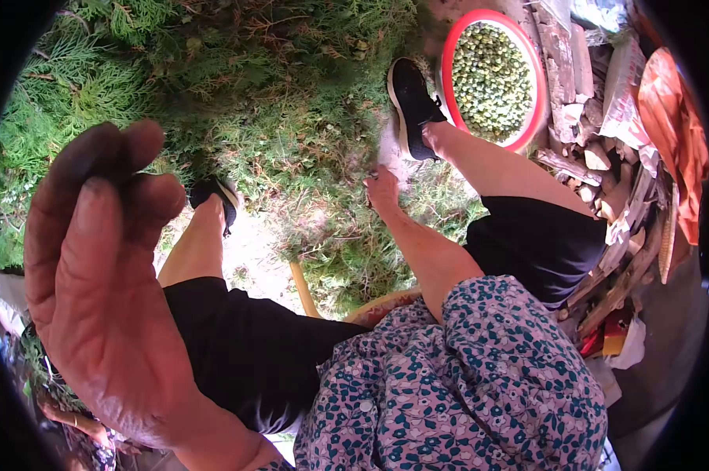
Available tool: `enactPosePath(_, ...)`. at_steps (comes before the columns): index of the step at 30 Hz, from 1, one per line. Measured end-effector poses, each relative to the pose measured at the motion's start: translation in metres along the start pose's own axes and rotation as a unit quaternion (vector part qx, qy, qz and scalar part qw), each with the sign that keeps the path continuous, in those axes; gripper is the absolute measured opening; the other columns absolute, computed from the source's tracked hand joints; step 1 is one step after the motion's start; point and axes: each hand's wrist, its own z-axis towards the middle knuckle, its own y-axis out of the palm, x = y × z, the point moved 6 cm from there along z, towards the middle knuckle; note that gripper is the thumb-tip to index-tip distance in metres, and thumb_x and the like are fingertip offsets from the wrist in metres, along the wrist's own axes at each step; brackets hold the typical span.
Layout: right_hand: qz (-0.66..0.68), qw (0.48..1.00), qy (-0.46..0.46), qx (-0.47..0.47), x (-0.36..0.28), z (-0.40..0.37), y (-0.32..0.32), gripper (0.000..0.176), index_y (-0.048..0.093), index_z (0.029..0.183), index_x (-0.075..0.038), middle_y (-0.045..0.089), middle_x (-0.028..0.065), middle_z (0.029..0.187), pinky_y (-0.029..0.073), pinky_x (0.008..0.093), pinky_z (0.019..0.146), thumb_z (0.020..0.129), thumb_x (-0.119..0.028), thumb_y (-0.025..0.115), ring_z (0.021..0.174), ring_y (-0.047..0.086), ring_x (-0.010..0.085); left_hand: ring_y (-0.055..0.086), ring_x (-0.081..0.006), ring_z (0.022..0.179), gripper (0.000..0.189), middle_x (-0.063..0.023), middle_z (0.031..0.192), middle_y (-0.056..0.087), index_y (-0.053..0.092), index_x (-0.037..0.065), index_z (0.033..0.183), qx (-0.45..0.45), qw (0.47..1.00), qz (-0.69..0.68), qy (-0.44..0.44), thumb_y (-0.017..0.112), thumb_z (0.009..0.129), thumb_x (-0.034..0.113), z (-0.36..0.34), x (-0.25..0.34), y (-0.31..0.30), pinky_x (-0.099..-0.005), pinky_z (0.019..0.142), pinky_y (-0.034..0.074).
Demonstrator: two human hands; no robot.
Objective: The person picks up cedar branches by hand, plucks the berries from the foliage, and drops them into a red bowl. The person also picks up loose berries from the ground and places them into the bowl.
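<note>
My left hand (107,290) is raised close to the camera, large at the left of the view. Its palm shows, the fingers are loosely curled and a gap separates some of them; nothing is visible in it. Lower down, between my feet, my right hand (383,190) reaches toward the ground with its fingers closed. Something small and dark shows at its fingertips, too small to name. Around and below that hand lie cut green conifer sprigs (307,149), spread thickly over the ground.
A red-rimmed round basin (447,74) full of small green cones or berries (492,82) stands at upper right, beside my black shoe (411,102). Split firewood (617,188) and an orange sheet (668,118) line the right side. A yellowish seat edge (386,304) shows under me.
</note>
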Motion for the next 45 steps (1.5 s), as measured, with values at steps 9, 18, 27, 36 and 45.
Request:
enactPosePath(9,0.105,0.987,0.121,-0.031,0.012,0.013,0.014,0.021,0.059,0.086,-0.002,0.061,0.0208,0.079,0.047,0.0389,0.068,0.067,-0.013,0.057,0.071,0.060,0.0350,0.060,-0.0183,0.084,0.026,-0.0183,0.108,0.056,0.051,-0.004,0.112,-0.016,1.000,0.004,0.012,0.046,0.089,0.007,0.001,0.004,0.003,-0.0300,0.081,0.048)
enactPosePath(18,-0.095,0.979,-0.091,-0.156,-0.048,-0.009,0.037,0.024,0.060,0.087,-0.002,0.059,0.0215,0.079,0.046,0.0410,0.069,0.068,-0.016,0.062,0.079,0.056,0.0378,0.060,-0.0176,0.084,0.027,-0.0172,0.108,0.057,0.052,-0.004,0.112,0.045,0.997,0.042,0.040,0.048,0.088,0.008,0.004,0.006,-0.011,-0.0308,0.082,0.047)
enactPosePath(27,0.182,0.952,0.050,-0.241,-0.088,0.000,-0.030,0.014,0.060,0.084,0.002,0.053,0.0068,0.058,0.042,0.0263,0.044,0.077,-0.010,0.059,0.050,0.056,0.0160,0.061,-0.0179,0.081,0.020,-0.0139,0.096,0.062,0.058,-0.002,0.102,0.024,0.999,-0.009,0.030,0.053,0.084,0.006,0.006,0.005,0.010,-0.0291,0.078,0.049)
enactPosePath(36,0.568,0.757,0.056,-0.318,-0.269,-0.017,-0.160,0.011,0.053,0.093,-0.002,0.055,0.0046,0.076,0.040,0.0248,0.044,0.083,-0.006,0.054,0.057,0.054,0.0144,0.055,-0.0084,0.075,0.014,-0.0033,0.082,0.062,0.062,-0.002,0.089,-0.025,0.990,0.119,0.070,0.054,0.077,-0.003,0.009,-0.013,0.036,-0.0215,0.071,0.044)
enactPosePath(45,0.566,0.741,-0.045,-0.359,-0.353,-0.054,-0.244,0.010,0.054,0.090,-0.002,0.056,0.0059,0.075,0.038,0.0225,0.043,0.083,-0.009,0.056,0.052,0.050,0.0126,0.057,-0.0129,0.072,0.037,-0.0070,0.083,0.060,0.050,0.001,0.098,-0.010,0.901,0.341,0.268,0.071,0.067,0.005,-0.005,0.004,0.074,-0.0255,0.066,0.046)
